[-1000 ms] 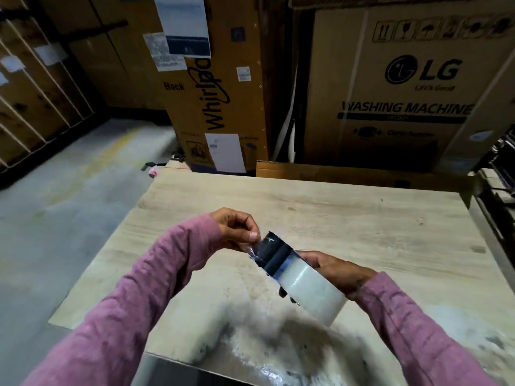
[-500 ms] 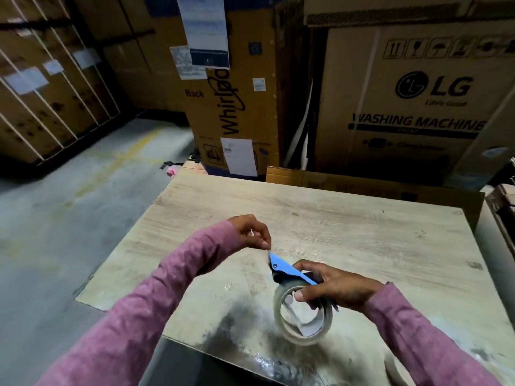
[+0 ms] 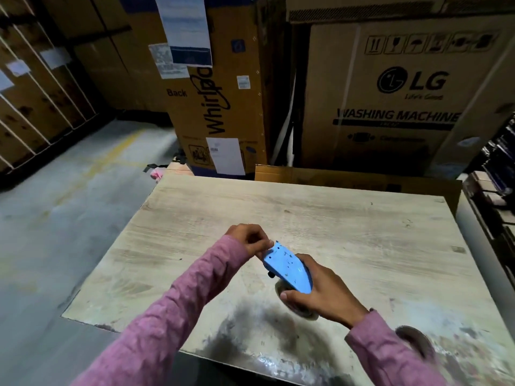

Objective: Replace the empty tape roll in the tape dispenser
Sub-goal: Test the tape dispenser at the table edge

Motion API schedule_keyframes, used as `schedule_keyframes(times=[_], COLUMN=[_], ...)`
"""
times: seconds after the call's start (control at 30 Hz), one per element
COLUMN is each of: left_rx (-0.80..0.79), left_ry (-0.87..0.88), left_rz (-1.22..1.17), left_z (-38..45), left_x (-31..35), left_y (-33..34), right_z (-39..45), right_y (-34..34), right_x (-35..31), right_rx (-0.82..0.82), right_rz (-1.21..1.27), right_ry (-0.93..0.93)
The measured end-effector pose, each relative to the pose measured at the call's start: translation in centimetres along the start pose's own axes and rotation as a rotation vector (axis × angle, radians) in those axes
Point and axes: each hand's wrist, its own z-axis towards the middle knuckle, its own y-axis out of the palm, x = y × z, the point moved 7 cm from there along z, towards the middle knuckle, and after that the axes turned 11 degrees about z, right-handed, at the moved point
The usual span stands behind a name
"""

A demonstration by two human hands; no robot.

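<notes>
A blue tape dispenser [image 3: 288,268] with a clear tape roll [image 3: 299,310] under it is held above the wooden table [image 3: 348,227]. My right hand [image 3: 320,291] grips the dispenser and roll from the right, fingers curled round them. My left hand [image 3: 250,240] pinches at the dispenser's front tip with curled fingers; whether tape lies between the fingertips is too small to tell. A brownish ring, perhaps an empty roll [image 3: 415,341], lies blurred on the table near my right sleeve.
Large cardboard appliance boxes [image 3: 390,93] stand behind the table. A flat carton [image 3: 348,178] leans at its far edge. Concrete floor [image 3: 55,218] lies to the left, dark shelving [image 3: 498,168] to the right. The table's near part is stained dark.
The dispenser has turned so its blue flat side faces up, and the roll is now mostly hidden beneath it. My left hand moved close to the dispenser's tip.
</notes>
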Motion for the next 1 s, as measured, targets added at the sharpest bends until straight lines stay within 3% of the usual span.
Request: schedule_keyframes(times=[0.17,0.37,0.7,1.0], left_rx=[-0.014,-0.046,-0.217,-0.5], left_ry=[0.02,-0.113,0.022,0.152], left_rz=[0.007,-0.047,-0.017,0.043], left_z=[0.0,0.4,-0.4,-5.2], left_x=[-1.4,-4.3,-4.9,-5.3], left_y=[1.6,3.8,8.8,15.6], right_z=[-0.9,-1.5,-5.5,-12.8], right_y=[2.0,4.6,10.0,15.3], right_x=[0.8,2.8,5.3,7.5], right_rx=[0.1,0.218,0.437,0.607], right_rz=[-0.037,-0.149,0.022,0.068], right_ry=[0.071,0.195,0.456,0.716])
